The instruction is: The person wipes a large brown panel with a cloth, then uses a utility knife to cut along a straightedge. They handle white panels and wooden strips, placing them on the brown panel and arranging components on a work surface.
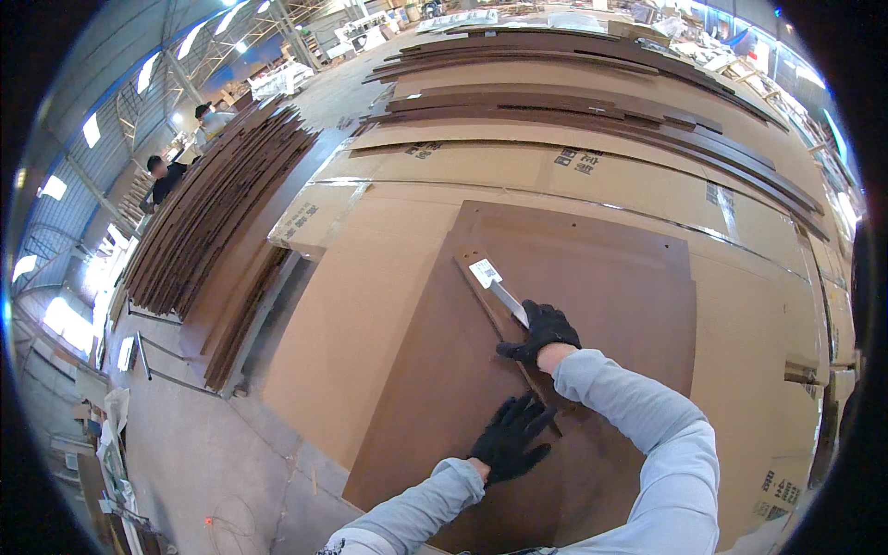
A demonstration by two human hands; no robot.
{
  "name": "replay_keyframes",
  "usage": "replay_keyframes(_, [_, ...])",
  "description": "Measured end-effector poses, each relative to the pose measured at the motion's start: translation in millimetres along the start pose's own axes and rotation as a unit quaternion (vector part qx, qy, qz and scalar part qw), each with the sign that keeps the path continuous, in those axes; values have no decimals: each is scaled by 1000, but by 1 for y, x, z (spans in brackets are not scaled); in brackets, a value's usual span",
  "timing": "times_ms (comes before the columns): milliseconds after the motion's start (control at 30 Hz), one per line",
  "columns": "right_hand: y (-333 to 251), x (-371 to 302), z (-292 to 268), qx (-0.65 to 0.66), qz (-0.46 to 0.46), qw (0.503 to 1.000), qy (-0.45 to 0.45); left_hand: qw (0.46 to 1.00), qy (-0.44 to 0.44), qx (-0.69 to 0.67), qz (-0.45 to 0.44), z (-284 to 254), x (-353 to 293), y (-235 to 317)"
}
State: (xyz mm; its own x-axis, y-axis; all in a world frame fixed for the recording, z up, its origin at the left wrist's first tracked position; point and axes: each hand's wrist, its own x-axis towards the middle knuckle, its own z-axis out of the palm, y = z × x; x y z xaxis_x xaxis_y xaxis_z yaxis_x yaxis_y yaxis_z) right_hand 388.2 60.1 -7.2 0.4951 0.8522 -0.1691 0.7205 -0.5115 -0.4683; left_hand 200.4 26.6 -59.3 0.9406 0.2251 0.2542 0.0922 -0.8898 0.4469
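Observation:
A large brown panel (592,264) lies on cardboard in front of me. Across it runs a narrow brown strip (479,289), slanting, with a white label (484,272) near its far end. My right hand (546,335), in a black glove, is closed round a flat silver blade-like tool (509,302); its tip reaches the label, and its handle is hidden in the glove. Also gloved in black, my left hand (511,438) rests with fingers spread beside the near end of the strip. Whether it presses on the strip, I cannot tell.
Stacked brown boards (592,106) lie on cardboard at the back. To the left, another stack of boards (217,199) sits on a metal frame, with two people (166,180) beyond it. A cardboard carton (314,219) stands at the bench's left edge.

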Motion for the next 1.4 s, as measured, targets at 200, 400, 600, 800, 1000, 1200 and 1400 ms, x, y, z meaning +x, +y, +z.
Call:
replay_keyframes(200, [19, 39, -12, -63, -10, 998, 1, 984, 140, 24, -105, -10, -35, -40])
replay_keyframes(400, [74, 154, -72, -86, -77, 986, 123, 986, 134, 14, -102, -10, -39, -42])
replay_keyframes(600, [121, 239, -93, -143, -42, 981, 122, 988, 97, 0, -124, -15, -36, -42])
replay_keyframes(800, [174, 281, -94, -128, -162, 978, -20, 991, 100, -8, -93, -14, -36, -47])
replay_keyframes(1000, [141, 263, -81, -106, -2, 994, 38, 988, 100, -18, -116, -15, -31, -41])
replay_keyframes(1200, [142, 262, -73, -80, -23, 995, 58, 987, 96, 1, -125, -19, -27, -39])
replay_keyframes(1400, [127, 272, -60, -82, 0, 990, 112, 989, 64, 7, -133, -12, -30, -43])
